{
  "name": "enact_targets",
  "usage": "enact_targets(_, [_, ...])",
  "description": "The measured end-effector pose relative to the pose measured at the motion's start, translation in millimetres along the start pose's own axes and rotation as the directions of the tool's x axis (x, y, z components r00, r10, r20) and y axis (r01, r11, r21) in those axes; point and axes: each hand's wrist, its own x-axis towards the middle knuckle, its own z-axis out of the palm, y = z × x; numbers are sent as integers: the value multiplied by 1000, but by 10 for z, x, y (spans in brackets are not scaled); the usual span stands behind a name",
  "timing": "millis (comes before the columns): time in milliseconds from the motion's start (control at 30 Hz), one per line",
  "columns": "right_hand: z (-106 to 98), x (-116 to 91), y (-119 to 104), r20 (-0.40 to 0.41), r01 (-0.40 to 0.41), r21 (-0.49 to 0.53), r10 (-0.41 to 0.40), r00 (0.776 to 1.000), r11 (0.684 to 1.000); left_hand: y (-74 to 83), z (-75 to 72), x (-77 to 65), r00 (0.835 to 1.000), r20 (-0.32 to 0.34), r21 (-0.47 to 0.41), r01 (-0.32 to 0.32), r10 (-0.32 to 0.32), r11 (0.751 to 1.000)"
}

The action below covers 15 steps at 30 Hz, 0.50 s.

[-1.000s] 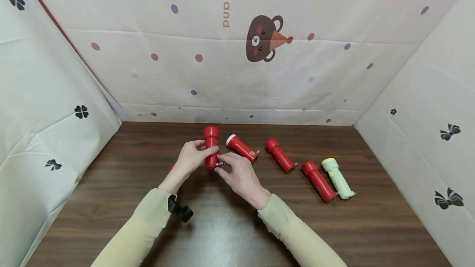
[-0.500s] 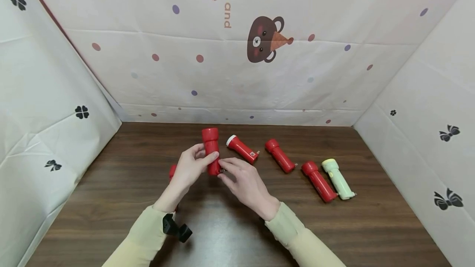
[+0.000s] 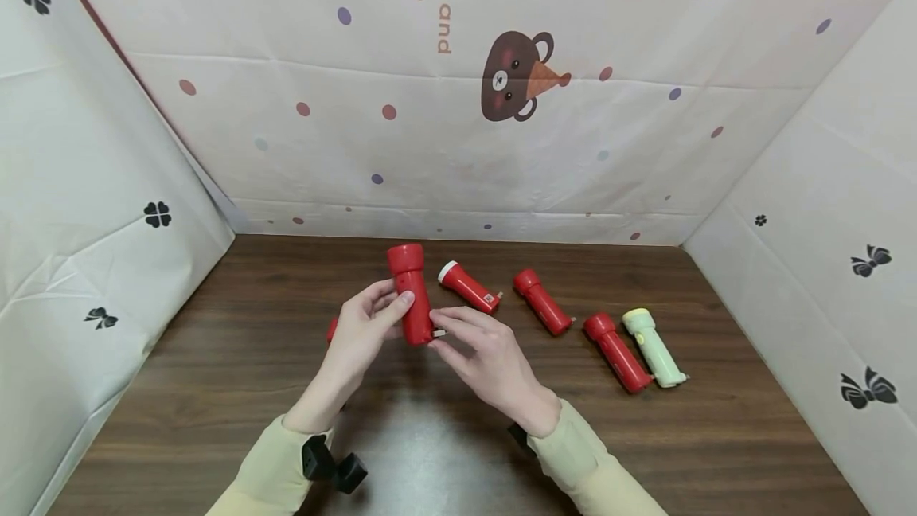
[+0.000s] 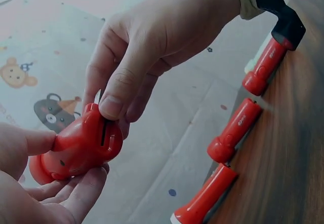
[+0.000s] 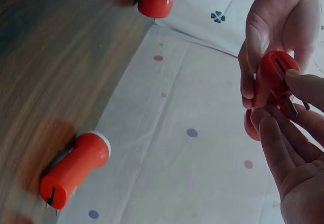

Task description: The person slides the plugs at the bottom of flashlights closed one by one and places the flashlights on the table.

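Observation:
A red flashlight (image 3: 413,301) is held above the table, its wide head pointing away. The left hand (image 3: 361,333) grips its body, thumb on the near side and fingers around the back. At the tail end, the right hand (image 3: 490,353) pinches the flashlight between thumb and fingers. Metal plug prongs (image 5: 291,107) stick out from the tail's side, close to the right fingers. In the left wrist view, the right thumb (image 4: 112,105) presses beside a dark slot in the tail cap.
On the dark wooden table (image 3: 702,452) lie a red flashlight with a white rim (image 3: 469,287), a plain red flashlight (image 3: 543,305), another red one (image 3: 618,354) and a pale green one (image 3: 655,349). The left hand partly hides one more red flashlight (image 3: 332,329). Printed sheets form walls around.
Both hands have moved a little toward the body with the flashlight, whose tail has swung slightly right. The prongs show more clearly than half a second ago. The other flashlights stay put.

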Motion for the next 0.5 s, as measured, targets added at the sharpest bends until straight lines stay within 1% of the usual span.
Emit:
enact_targets(133, [-31, -1, 3, -5, 10, 7, -10, 1000, 1000, 24, 19, -11, 1000, -2, -15, -6, 6, 1000])
enact_targets(367, [-92, -5, -9, -6, -15, 55, 15, 1000, 998, 68, 36, -38, 999, 38, -4, 1, 0, 1000])
enact_targets(500, [-110, -17, -2, -5, -15, 50, 15, 1000, 999, 67, 55, -31, 999, 48, -10, -3, 3, 1000])
